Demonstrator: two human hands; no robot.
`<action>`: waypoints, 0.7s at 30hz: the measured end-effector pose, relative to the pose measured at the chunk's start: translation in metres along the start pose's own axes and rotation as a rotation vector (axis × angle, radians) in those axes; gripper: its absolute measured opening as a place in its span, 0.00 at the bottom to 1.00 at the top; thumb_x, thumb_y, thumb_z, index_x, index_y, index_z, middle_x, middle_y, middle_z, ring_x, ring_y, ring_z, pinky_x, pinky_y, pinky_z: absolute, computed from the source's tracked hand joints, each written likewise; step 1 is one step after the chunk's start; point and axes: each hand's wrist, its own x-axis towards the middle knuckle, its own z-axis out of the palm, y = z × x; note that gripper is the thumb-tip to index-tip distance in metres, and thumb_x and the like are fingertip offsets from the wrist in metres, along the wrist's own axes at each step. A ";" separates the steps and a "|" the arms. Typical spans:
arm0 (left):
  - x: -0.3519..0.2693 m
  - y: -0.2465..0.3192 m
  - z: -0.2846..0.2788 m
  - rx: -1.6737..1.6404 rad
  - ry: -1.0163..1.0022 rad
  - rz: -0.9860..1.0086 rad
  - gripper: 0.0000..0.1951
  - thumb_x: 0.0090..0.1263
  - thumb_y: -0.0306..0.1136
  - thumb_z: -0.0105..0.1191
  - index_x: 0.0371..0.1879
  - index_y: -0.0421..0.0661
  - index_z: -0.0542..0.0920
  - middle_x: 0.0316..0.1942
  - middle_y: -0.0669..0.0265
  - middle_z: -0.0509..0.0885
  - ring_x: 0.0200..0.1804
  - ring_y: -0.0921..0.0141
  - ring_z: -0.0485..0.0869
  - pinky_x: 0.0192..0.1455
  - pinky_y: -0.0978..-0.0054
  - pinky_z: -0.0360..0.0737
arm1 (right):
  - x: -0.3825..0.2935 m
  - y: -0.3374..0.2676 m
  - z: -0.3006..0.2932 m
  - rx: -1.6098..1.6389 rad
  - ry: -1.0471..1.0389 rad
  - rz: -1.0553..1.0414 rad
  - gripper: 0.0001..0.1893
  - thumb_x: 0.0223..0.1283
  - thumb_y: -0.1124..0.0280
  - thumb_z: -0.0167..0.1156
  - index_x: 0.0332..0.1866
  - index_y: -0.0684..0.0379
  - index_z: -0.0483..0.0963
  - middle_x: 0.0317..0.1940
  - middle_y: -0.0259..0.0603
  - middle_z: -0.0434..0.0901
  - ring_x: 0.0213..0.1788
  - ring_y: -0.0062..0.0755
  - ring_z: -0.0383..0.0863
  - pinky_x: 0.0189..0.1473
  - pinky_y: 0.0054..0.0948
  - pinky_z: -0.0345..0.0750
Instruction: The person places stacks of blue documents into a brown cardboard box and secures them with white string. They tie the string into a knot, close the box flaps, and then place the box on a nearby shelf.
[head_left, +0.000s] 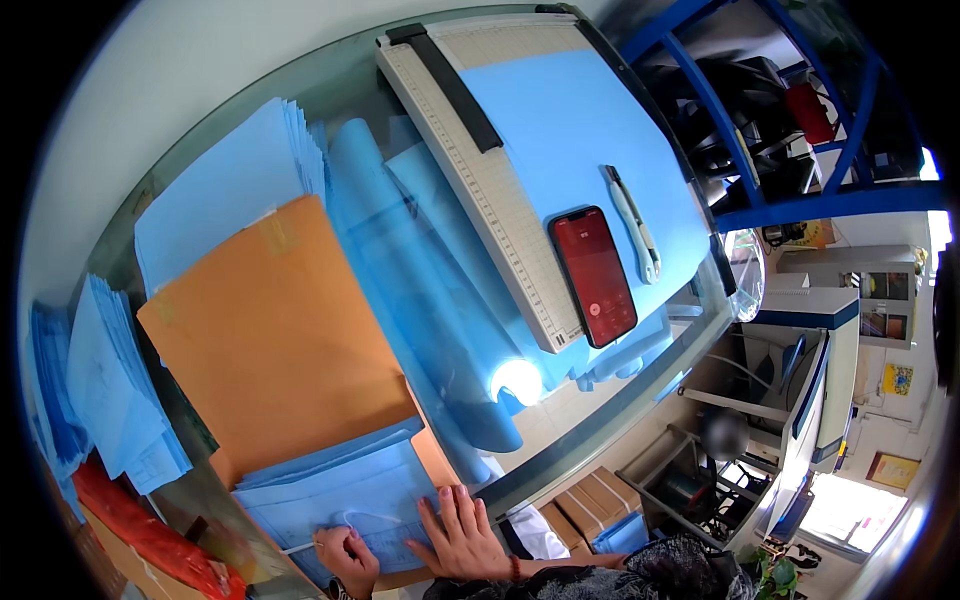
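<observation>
A stack of folded light-blue drawing sheets (337, 480) with fine lines and writing lies before me, over the lower part of an open orange-brown paper folder (277, 337). My left hand (349, 559), with a watch at its wrist, is curled at the sheets' near edge. A thin white strip or cord (297, 549) sticks out of its left side; the part inside the fingers is hidden. My right hand (466, 534) rests flat on the sheets' right corner with fingers spread. A beaded bracelet circles that wrist. A faint white curved line shows on the top sheet between the hands.
A paper trimmer (495, 217) bears a blue sheet (570, 127), a phone (592, 274) and a utility knife (634, 225). Under the glass tabletop (600, 431) lie blue paper rolls (435, 322). More blue stacks (225, 187) and a red plastic bag (150, 525) are leftward; cardboard boxes (596, 502) are rightward.
</observation>
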 end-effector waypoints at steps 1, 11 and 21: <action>-0.002 0.000 0.000 0.002 -0.011 -0.008 0.04 0.69 0.21 0.46 0.40 0.40 0.71 0.29 0.57 0.72 0.28 0.59 0.67 0.33 0.61 0.63 | -0.001 0.000 0.001 -0.005 0.001 -0.004 0.31 0.67 0.46 0.54 0.62 0.63 0.75 0.63 0.63 0.71 0.63 0.59 0.74 0.52 0.45 0.79; 0.000 0.004 -0.005 0.000 -0.092 -0.061 0.03 0.70 0.22 0.46 0.40 0.40 0.71 0.29 0.57 0.72 0.28 0.59 0.67 0.34 0.61 0.62 | -0.002 0.003 0.005 -0.012 0.045 -0.039 0.30 0.66 0.45 0.55 0.59 0.63 0.77 0.60 0.66 0.74 0.59 0.62 0.78 0.49 0.47 0.81; -0.004 -0.001 -0.003 0.017 -0.052 -0.042 0.03 0.70 0.23 0.46 0.40 0.40 0.70 0.29 0.56 0.72 0.29 0.58 0.67 0.34 0.61 0.62 | -0.003 0.002 0.005 0.006 0.042 -0.038 0.31 0.66 0.46 0.55 0.60 0.64 0.75 0.61 0.67 0.72 0.60 0.64 0.76 0.51 0.48 0.80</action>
